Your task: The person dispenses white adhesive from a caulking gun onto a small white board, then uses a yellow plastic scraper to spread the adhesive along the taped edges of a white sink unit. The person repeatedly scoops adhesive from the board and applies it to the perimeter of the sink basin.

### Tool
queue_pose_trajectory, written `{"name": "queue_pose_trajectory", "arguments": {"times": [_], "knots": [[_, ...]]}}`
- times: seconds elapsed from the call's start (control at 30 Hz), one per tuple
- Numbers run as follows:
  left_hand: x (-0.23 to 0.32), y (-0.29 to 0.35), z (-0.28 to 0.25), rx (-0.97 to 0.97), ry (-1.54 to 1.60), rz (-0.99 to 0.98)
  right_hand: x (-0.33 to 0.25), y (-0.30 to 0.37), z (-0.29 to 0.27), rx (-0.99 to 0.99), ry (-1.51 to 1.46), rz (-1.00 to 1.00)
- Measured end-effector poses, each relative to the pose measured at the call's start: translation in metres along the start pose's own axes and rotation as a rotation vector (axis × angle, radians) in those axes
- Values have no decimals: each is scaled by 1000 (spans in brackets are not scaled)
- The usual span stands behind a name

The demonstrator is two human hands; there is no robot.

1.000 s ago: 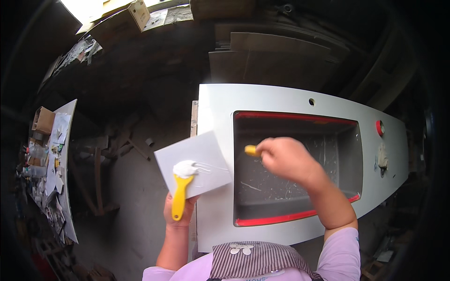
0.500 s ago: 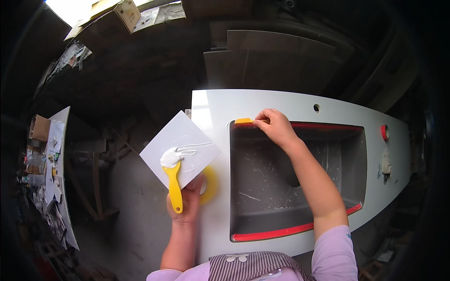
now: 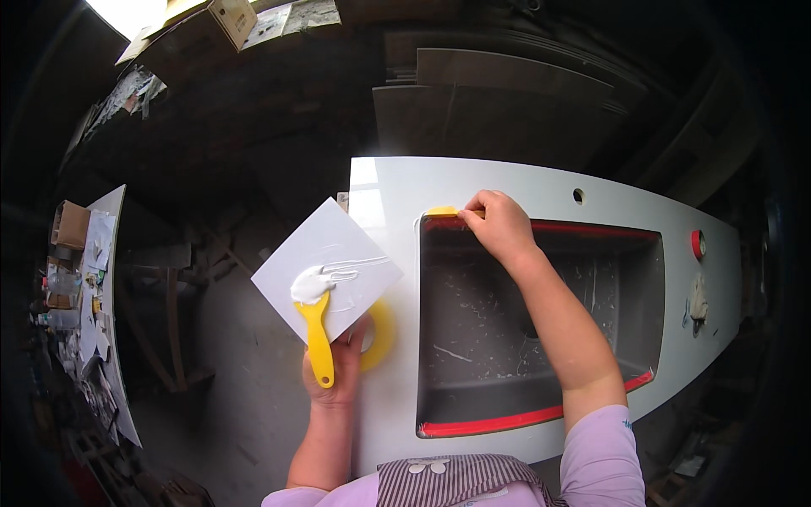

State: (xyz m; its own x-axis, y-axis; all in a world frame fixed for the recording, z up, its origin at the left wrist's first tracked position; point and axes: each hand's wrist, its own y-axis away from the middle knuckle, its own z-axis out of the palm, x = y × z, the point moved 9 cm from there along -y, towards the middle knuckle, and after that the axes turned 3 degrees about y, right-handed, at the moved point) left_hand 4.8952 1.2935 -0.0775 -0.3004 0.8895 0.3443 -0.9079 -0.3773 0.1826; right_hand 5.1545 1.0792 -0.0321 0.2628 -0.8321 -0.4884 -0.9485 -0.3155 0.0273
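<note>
My left hand (image 3: 331,372) grips a white square board (image 3: 342,232) from below, its fingers mostly hidden. White paste (image 3: 311,283) is smeared on the board, with the blade of a yellow putty knife (image 3: 318,342) in it. That knife's handle lies over my palm. Between the fingertips of my right hand (image 3: 500,221) is pinched a small yellow scraper (image 3: 441,211). It is at the far left corner of a dark grey sink (image 3: 473,338), along the rim where the sink meets the white countertop (image 3: 387,406). Red tape (image 3: 490,421) lines the sink's near and far edges.
A yellow tape roll (image 3: 380,338) lies partly behind my left hand. On the countertop's right are a red tape roll (image 3: 698,244) and a pale cloth-like item (image 3: 699,302). A cluttered table (image 3: 118,338) stands left; sheets (image 3: 498,110) lean beyond the countertop.
The scraper in my right hand has shifted slightly along with its tilt, staying by the sink's far left corner. My left hand holds the board nearly still. The whole view has shifted a little.
</note>
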Motion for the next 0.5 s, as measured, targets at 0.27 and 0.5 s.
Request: {"name": "queue_pose_trajectory", "arguments": {"times": [0.27,0.5], "knots": [[-5,1,4,29,-110,12,-8,16,-26,64,88,-4],[-8,1,6,26,-141,10,-11,6,-7,-8,-62,-66]]}}
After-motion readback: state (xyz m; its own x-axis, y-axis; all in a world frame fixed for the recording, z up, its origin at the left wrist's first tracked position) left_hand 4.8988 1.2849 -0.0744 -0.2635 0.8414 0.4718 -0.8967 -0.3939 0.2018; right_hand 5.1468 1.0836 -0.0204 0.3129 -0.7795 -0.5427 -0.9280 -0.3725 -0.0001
